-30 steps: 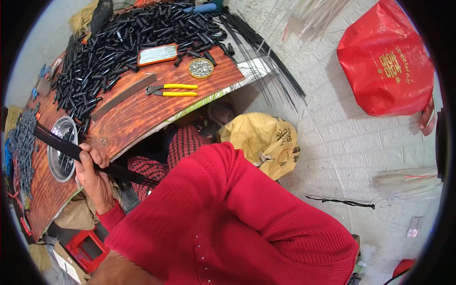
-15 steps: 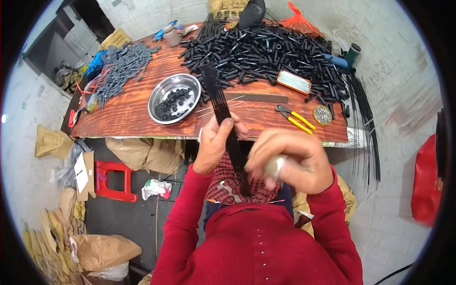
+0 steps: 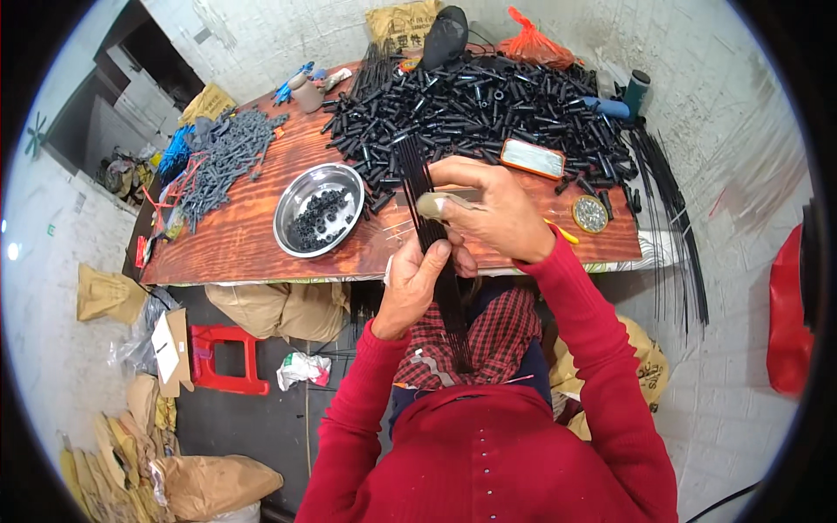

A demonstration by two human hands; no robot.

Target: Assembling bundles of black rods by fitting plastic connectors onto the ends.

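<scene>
Near the left edge of the wooden table (image 3: pixel 248 244), grey plastic pieces (image 3: pixel 228 166) were heaped; toward the front edge, small black parts were held in a steel bowl (image 3: pixel 281 218). At mid-front edge, a bundle of thin black rods (image 3: pixel 449 301) was gripped by the left hand (image 3: pixel 411 281). Its upper part was met by the curled right hand (image 3: pixel 490 212); whether rods were pinched could not be told. Strand-by-strand handling was apparently in hand; a steady left grip would be called for next.

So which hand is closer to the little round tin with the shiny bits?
The right hand. It's left of the round tin, up by the black strands. The left hand is farther left and nearer the person's body, gripping the strands.
</scene>
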